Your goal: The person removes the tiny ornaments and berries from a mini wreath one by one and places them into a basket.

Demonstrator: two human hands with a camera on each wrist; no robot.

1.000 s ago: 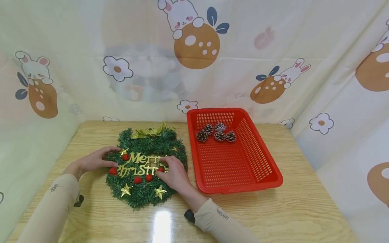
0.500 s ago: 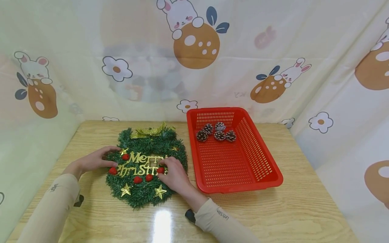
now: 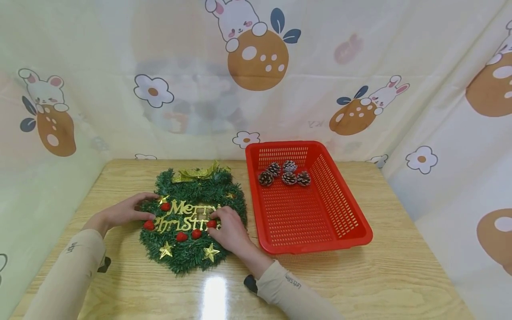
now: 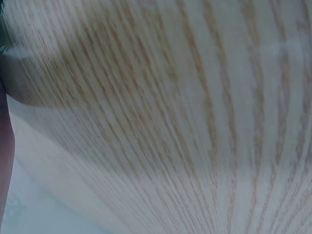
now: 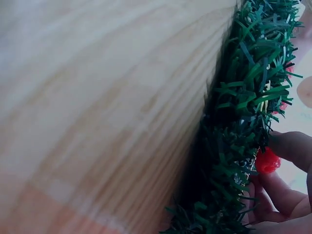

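A green Christmas wreath (image 3: 180, 260) lies on the table, with gold "Merry Christmas" lettering (image 3: 188, 222), gold stars (image 3: 210, 253) and several red berries (image 3: 182, 237). My left hand (image 3: 127, 210) holds the wreath's left side, thumb and fingers apart over its edge; its lower fingers are hidden. At the right end of the lettering, my right hand (image 3: 231, 229) pinches a red berry (image 5: 268, 162) between thumb and finger, right against the greenery. The left wrist view shows mostly wood grain, with a sliver of hand (image 4: 6, 151) at its left edge.
A red plastic basket (image 3: 316, 246) stands close to the right of the wreath. Several pine cones (image 3: 289, 178) lie in its far left part. A gold ribbon bow (image 3: 196, 174) tops the wreath. Behind the wooden table (image 3: 384, 275) hangs a patterned curtain (image 3: 200, 124).
My right fingers have shifted very slightly at the berry, so the end of "Merry" shows more. The left hand, wreath and basket stay put.
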